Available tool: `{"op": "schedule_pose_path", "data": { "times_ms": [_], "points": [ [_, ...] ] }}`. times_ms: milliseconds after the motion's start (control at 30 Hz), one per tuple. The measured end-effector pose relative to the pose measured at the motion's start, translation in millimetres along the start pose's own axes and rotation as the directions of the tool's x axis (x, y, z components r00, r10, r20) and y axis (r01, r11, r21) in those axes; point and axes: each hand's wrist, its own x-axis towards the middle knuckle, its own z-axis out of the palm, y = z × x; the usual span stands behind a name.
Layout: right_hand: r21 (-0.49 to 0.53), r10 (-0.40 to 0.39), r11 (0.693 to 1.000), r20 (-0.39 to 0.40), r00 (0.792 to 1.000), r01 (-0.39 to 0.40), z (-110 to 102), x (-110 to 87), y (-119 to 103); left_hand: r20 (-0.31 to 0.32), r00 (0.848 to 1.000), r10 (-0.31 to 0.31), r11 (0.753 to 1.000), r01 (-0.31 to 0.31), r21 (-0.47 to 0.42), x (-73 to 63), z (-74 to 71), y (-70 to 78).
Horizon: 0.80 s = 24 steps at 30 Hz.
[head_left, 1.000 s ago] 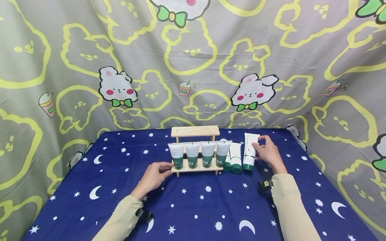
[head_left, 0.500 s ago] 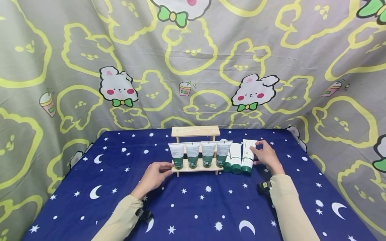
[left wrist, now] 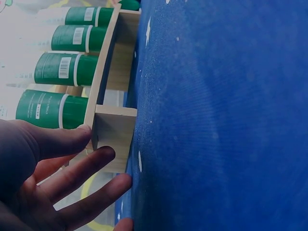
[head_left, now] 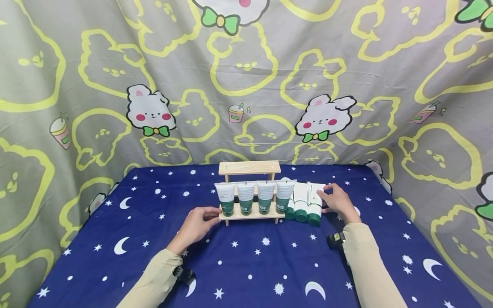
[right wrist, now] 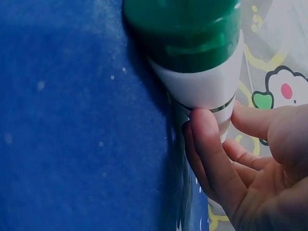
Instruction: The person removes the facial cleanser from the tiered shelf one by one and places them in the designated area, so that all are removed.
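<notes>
Shifted: over the last second the right hand (head_left: 339, 200) has drawn the held tube (head_left: 315, 207) nearer the person and toward nine o'clock, narrowing the gap to its neighbours; the left hand (head_left: 196, 224) and the wooden rack (head_left: 249, 168) look unmoved.
Clock: read from the rack, twelve toward the patterned curtain (head_left: 192, 72).
Held tube: white with a green cap, at three to four o'clock, cap toward six; whether its full length rests on the cloth I can't tell.
Right hand: at three o'clock, grasping that tube between thumb and fingers.
Lying tubes (head_left: 301, 205): two, between the held one and the rack, at three to four o'clock; the nearer to the rack is mostly hidden.
Left hand: at eight o'clock, fingers loosely extended, thumb tip touching the end of the front shelf.
Standing tubes (head_left: 245, 199): four in a row on the front shelf, upright on their green caps.
Tablecloth (head_left: 246, 265): dark blue, with white stars and moons.
Sleeves (head_left: 373, 261): beige, reaching in from five and seven o'clock.
</notes>
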Motion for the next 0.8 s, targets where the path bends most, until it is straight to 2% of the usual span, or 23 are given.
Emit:
{"op": "schedule_pose_path", "data": {
  "times_ms": [333, 800],
  "points": [
    [-0.032, 0.007, 0.999, 0.017, 1.0, -0.007, 1.3, -1.5, -3.5, -0.006, 1.0, 0.008, 1.0, -0.008, 0.007, 0.1, -0.9, -1.0],
    [0.001, -0.015, 1.0, 0.061, 0.998, 0.015, -1.2, -6.5, -3.6, -0.005, 1.0, 0.0, 1.0, 0.0, 0.005, 0.6, 0.8, -2.0]
  ]
}}
